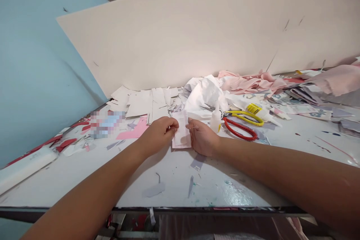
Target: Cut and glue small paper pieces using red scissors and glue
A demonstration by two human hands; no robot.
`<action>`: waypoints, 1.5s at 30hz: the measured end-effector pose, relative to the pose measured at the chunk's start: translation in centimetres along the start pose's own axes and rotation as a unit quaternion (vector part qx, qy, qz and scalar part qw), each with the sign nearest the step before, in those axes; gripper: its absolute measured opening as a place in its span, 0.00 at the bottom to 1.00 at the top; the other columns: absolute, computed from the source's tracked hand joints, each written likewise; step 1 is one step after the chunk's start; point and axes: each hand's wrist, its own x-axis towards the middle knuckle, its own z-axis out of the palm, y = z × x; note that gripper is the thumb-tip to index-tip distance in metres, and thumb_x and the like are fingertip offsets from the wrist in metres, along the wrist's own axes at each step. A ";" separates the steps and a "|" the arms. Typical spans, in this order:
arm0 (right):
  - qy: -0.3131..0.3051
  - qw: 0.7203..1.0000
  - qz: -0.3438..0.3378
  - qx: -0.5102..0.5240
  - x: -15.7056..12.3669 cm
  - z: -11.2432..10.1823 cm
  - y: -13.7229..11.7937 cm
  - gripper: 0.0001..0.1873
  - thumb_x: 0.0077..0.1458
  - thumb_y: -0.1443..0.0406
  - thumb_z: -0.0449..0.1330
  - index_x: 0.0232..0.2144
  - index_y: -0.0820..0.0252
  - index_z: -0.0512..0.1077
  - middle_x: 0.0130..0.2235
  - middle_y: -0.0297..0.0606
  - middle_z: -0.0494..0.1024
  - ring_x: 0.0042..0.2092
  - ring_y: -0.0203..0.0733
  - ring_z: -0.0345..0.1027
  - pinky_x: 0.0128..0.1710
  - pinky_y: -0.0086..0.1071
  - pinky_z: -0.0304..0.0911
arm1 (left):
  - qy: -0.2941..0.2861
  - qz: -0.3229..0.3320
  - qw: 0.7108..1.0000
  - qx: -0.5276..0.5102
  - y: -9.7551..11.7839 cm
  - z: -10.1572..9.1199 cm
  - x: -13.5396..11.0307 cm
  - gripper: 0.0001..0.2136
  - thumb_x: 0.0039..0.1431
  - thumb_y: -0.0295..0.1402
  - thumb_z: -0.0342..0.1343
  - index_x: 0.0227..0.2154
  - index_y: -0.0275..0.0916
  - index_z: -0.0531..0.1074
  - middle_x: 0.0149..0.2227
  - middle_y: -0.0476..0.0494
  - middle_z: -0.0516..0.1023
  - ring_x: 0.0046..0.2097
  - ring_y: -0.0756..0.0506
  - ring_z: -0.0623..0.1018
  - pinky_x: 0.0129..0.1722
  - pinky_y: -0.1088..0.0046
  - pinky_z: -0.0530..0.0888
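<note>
Both my hands meet over a small pale pink paper piece (182,130) lying on the white worktable (174,180). My left hand (159,134) is closed, pinching the piece's left edge. My right hand (201,138) is closed too, pinching its right edge with thumb and fingers. The lower part of the piece rests on the table between my wrists.
A small glue bottle (215,119) stands just right of my right hand. Red scissors (239,128) and yellow scissors (246,117) lie beyond it. White paper cut-outs (143,103), crumpled white paper (205,95) and pink fabric (253,81) lie at the back. A large tilted board (213,26) walls off the rear.
</note>
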 end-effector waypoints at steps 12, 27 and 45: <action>0.073 0.992 -0.030 -0.101 0.3 -0.3 0.7 0.25 0.33 0.76 0.57 0.37 0.54 0.60 0.32 0.31 0.71 0.31 0.39 0.67 0.32 0.36 0.62 | 0.009 -0.005 1.000 -0.006 0.0 0.1 -0.1 0.08 0.54 0.33 0.43 0.27 0.41 0.67 0.29 0.48 0.70 0.31 0.49 0.69 0.27 0.73 0.65; 0.063 0.975 -0.058 -0.206 0.2 -0.5 0.7 0.28 0.31 0.75 0.57 0.39 0.56 0.59 0.31 0.31 0.70 0.30 0.38 0.66 0.33 0.36 0.62 | 0.009 -0.001 1.000 0.019 0.2 0.1 -0.4 0.07 0.53 0.31 0.43 0.26 0.42 0.66 0.29 0.50 0.69 0.31 0.49 0.68 0.28 0.73 0.65; 0.078 0.971 -0.056 -0.219 0.4 -1.1 1.0 0.30 0.33 0.75 0.59 0.43 0.56 0.60 0.34 0.34 0.72 0.36 0.42 0.69 0.37 0.39 0.64 | 0.063 -0.151 0.973 -0.163 -0.9 0.0 0.1 0.07 0.50 0.37 0.49 0.32 0.42 0.64 0.25 0.54 0.65 0.26 0.52 0.68 0.25 0.76 0.65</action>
